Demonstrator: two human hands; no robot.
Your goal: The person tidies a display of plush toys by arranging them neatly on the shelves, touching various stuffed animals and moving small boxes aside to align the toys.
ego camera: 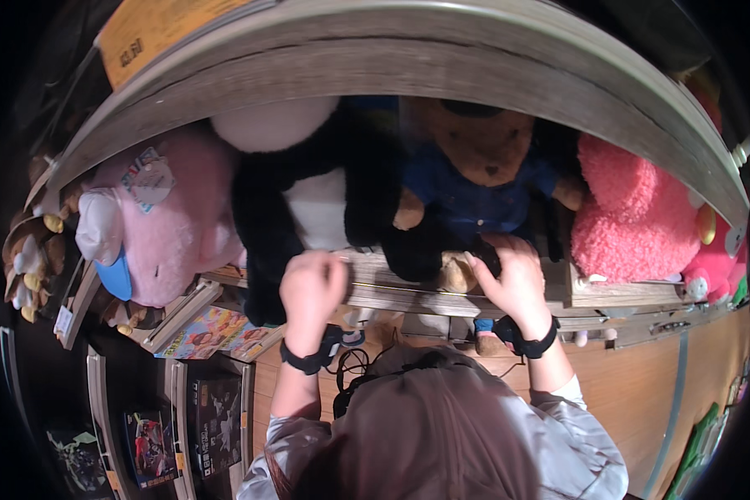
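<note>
My left hand [315,290] is at the shelf's front edge with its fingers curled, beside the black leg of a large black-and-white plush toy [315,206]. Its fingertips are hidden, so a grip cannot be made out. To the right sits a brown teddy bear [487,144] in a blue top, one tan foot [456,272] at the shelf edge. My right hand [512,275] lies over the bear's lower front, thumb beside that foot and apart from the fingers. Dark material shows between them. The wooden shelf [406,287] runs under both toys.
A grey wooden shelf board [412,59] overhangs the toys. A pink plush [175,212] lies at left, a curly coral-pink plush [637,219] at right. Boxed model kits [215,425] stand on lower shelves at left. Another row of plush feet [490,344] shows below.
</note>
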